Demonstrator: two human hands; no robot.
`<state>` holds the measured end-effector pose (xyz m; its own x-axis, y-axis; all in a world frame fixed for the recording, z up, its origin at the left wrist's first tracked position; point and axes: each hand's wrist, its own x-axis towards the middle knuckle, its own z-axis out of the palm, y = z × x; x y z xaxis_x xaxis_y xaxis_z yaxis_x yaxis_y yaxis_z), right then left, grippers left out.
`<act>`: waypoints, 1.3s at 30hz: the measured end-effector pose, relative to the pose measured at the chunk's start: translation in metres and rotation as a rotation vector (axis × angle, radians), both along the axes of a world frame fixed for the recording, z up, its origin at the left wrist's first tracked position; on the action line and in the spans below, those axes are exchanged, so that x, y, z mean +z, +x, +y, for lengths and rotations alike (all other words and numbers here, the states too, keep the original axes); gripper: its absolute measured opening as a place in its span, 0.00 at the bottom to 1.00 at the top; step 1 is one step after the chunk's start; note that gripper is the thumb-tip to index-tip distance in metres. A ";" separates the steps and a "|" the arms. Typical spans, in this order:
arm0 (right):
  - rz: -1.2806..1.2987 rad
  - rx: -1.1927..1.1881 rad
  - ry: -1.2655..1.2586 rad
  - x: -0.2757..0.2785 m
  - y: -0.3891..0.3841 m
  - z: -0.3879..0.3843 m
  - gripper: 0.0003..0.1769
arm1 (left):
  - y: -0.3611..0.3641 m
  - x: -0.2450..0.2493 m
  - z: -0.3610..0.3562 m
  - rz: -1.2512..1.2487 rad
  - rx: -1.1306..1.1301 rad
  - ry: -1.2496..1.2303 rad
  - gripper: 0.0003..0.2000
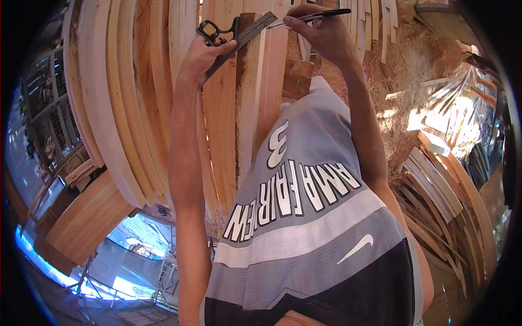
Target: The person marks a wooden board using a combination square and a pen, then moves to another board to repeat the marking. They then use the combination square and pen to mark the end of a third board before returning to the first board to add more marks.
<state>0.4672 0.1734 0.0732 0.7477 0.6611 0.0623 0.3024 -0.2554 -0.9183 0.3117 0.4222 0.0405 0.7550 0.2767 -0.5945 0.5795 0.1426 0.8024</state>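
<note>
The person's left hand [209, 55] is closed around a combination square [218, 76], its thumb pressed along the blade near the metal head; the rest of those fingers I can't make out. The square sits right in that grip, its head just beyond the knuckles and its blade slanting out past the thumb, across a narrow rough-faced board [248, 92] near that board's far end.

Over to the right, the other hand, the right hand [321, 33], pinches a slim pen-like tool [338, 12] between thumb and fingers. Its thin tip points back toward the left hand and sits just beside the blade's far end; whether it touches the wood, I can't tell.

Long pale boards [117, 92] lie side by side under the square, running away from the person. By the right edge of that row sits a brown wooden block [298, 79], nearer the person's grey jersey [315, 130] than either hand.
</note>
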 end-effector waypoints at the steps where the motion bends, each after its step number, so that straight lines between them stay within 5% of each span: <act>1: 0.001 0.003 -0.001 0.000 0.000 0.000 0.09 | -0.001 -0.001 0.000 -0.015 0.007 0.002 0.10; 39: -0.227 0.011 0.100 -0.001 -0.002 -0.006 0.08 | 0.003 0.004 0.000 0.039 -0.011 0.055 0.12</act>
<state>0.4652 0.1678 0.0723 0.6997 0.6513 0.2936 0.5064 -0.1623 -0.8469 0.3142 0.4218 0.0450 0.7350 0.3013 -0.6074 0.6114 0.0926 0.7859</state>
